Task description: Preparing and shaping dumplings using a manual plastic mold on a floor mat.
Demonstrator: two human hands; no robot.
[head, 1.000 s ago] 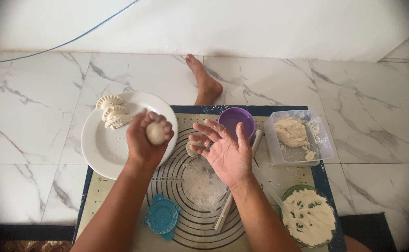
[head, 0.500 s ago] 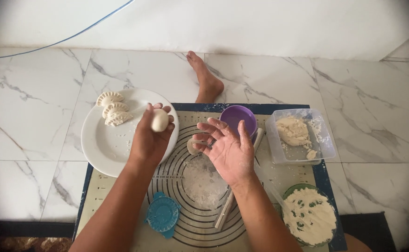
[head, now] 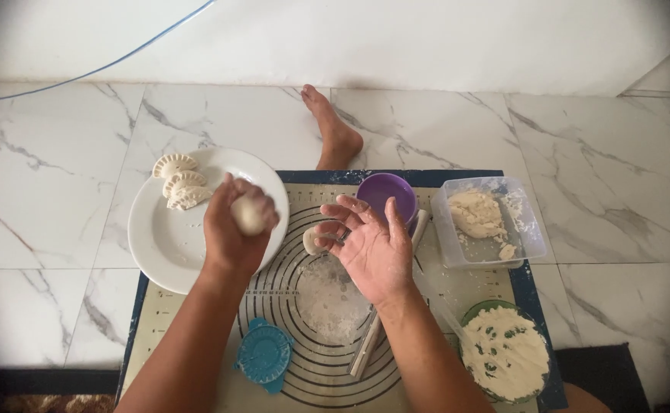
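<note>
My left hand (head: 231,229) grips a shaped dumpling (head: 249,215) over the right rim of a white plate (head: 163,245). Three crimped dumplings (head: 179,183) lie at the plate's upper left. My right hand (head: 369,245) is spread flat above a beige rolling mat (head: 312,352) with dark circles, holding nothing. A small dough ball (head: 312,242) rests on the mat just beside its fingertips. A floured patch (head: 327,294) sits at the mat's centre.
A purple cup (head: 387,193) stands at the mat's back. A clear tub of dough (head: 482,218) is at right, a green bowl of filling (head: 505,359) at lower right. A blue dumpling press (head: 264,355) and rolling pin (head: 373,340) lie near me. A bare foot (head: 333,130) rests behind.
My left hand has shifted slightly left, carrying the dumpling over the plate's rim. The right hand stays spread above the mat.
</note>
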